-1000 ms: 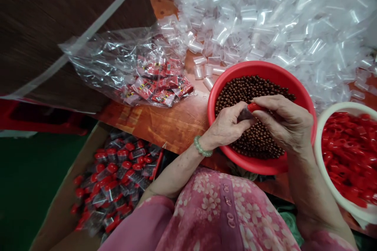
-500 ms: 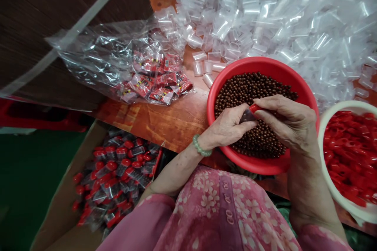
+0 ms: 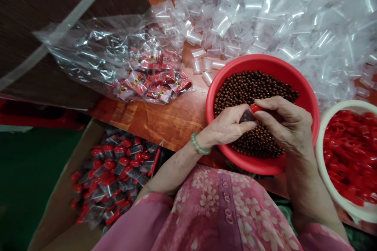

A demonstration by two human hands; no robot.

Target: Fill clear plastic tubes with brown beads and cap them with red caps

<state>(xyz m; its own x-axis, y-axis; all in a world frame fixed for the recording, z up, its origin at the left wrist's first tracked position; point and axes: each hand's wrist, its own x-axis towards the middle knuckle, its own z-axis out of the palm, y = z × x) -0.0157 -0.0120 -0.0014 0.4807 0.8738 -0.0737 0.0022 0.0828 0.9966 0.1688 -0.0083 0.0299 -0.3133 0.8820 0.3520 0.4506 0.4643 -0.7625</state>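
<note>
Over a red basin [image 3: 210, 106] of brown beads [image 3: 250, 86], my left hand [image 3: 228, 125] is closed round a small clear container [image 3: 247, 116] with dark contents. The thumb and fingers of my right hand [image 3: 287, 123] pinch a red cap [image 3: 255, 108] at the container's upper right end. Cap and container touch; whether the cap is fully seated cannot be made out. A green bead bracelet [image 3: 198, 145] circles my left wrist. To the right stands a white basin [image 3: 322, 125] holding red caps [image 3: 347, 153].
Many clear plastic cups [image 3: 259, 15] are heaped across the back of the table [image 3: 165, 121]. A clear bag with red packets [image 3: 159, 78] lies at the left. Below it, a cardboard box [image 3: 61, 188] holds red-capped containers [image 3: 112, 172].
The view has shifted slightly. Both hands keep their hold on the container and cap, and my right hand has turned a little.
</note>
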